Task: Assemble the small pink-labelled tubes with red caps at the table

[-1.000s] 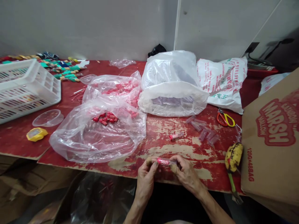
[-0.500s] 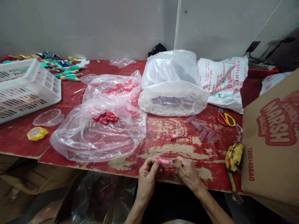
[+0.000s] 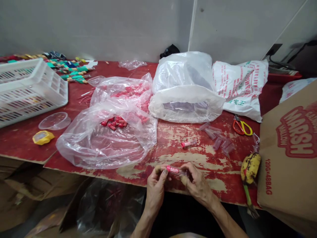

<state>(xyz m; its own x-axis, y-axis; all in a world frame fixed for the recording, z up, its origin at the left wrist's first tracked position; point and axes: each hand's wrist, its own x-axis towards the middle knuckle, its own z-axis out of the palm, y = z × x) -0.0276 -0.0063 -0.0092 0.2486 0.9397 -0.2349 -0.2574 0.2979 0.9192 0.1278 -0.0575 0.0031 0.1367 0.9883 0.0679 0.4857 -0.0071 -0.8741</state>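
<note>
Both my hands meet at the near edge of a worn red table [image 3: 173, 138]. My left hand [image 3: 155, 188] pinches the left end of a small clear tube with a pink piece inside [image 3: 173, 170]. My right hand [image 3: 196, 185] pinches its right end. A second tube with a pink cap [image 3: 187, 143] lies on the table just beyond. Several empty clear tubes [image 3: 219, 138] lie to the right of it. A clear bag holding red pieces [image 3: 109, 132] sprawls to the left.
A big white bag of tubes [image 3: 185, 89] and a printed bag [image 3: 242, 86] stand behind. Scissors [image 3: 241, 127], a banana [image 3: 250, 167] and a cardboard box [image 3: 289, 148] are at right. A white basket [image 3: 27, 89], a clear lid [image 3: 54, 120] and a yellow object [image 3: 43, 137] are at left.
The view has shifted slightly, so everything sits a bit to the right. My hands keep hold of the tube at the same spot.
</note>
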